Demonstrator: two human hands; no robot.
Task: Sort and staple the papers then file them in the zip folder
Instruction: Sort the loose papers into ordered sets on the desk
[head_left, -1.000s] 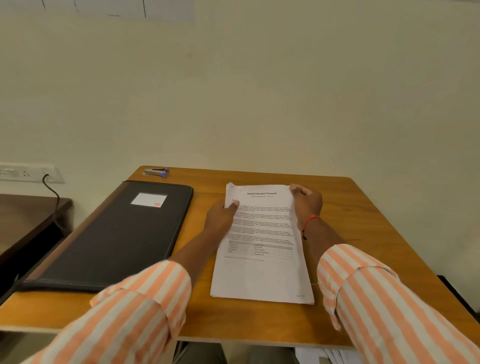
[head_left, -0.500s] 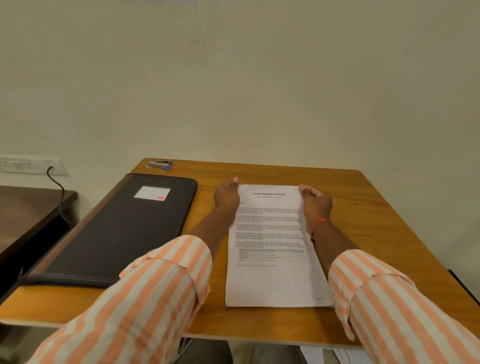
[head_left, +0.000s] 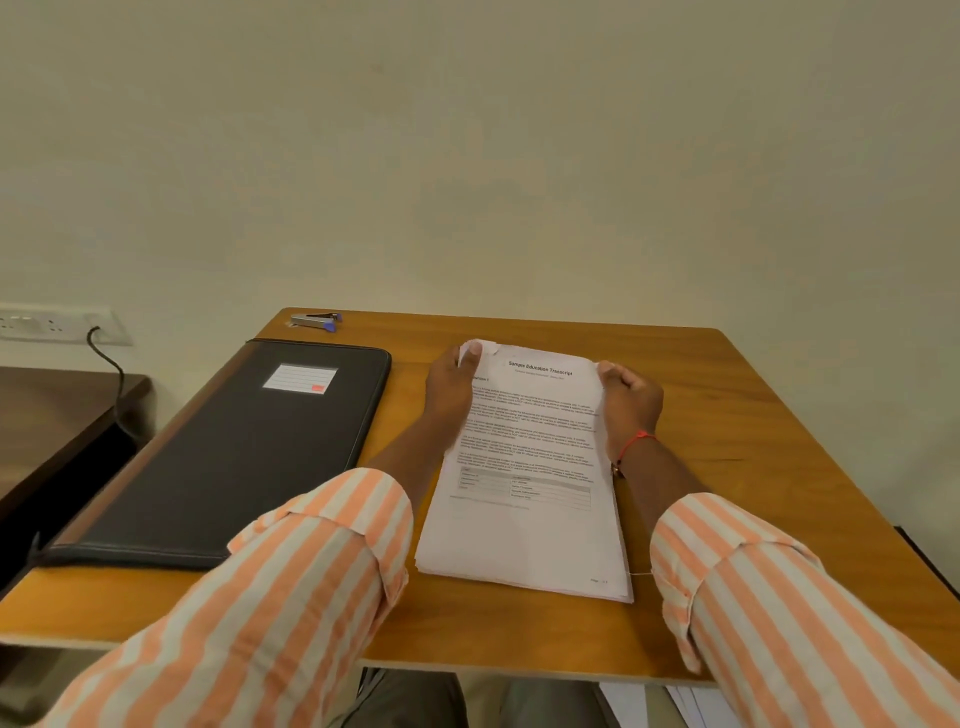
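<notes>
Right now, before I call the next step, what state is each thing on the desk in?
stack of papers: flat on the table, printed side up, top-left corner lifted.
left hand: pinches the stack's top-left corner.
right hand: grips the stack's top-right edge.
zip folder: closed, flat, left of the stack.
stapler: lying untouched at the table's far left corner.
cable: plugged into the wall socket.

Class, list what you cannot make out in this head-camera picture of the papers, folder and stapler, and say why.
1. Head view: body text on the white stack of printed papers is too small and blurred.
2. Its top corners are partly covered by the left hand and right hand.
3. Near corner of the black zip folder: hidden by the striped sleeve.
4. The small grey and blue stapler is too small to show staples.
</notes>
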